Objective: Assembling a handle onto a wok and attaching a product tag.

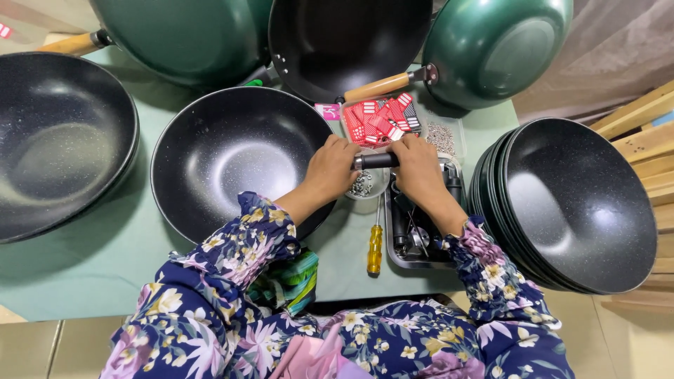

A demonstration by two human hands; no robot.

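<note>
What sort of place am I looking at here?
Likely a cookware assembly bench: handle-less black woks stacked at one side, a tray of handle parts, a yellow screwdriver, and both hands gripping a black handle.

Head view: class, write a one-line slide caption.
Both hands, left hand and right hand, grip a black handle beside a black wok.

The person wore a navy garment printed with pink, white and yellow flowers. Both long sleeves ended in gathered, ruffled cuffs near the black pan; the hands were bare.
</note>
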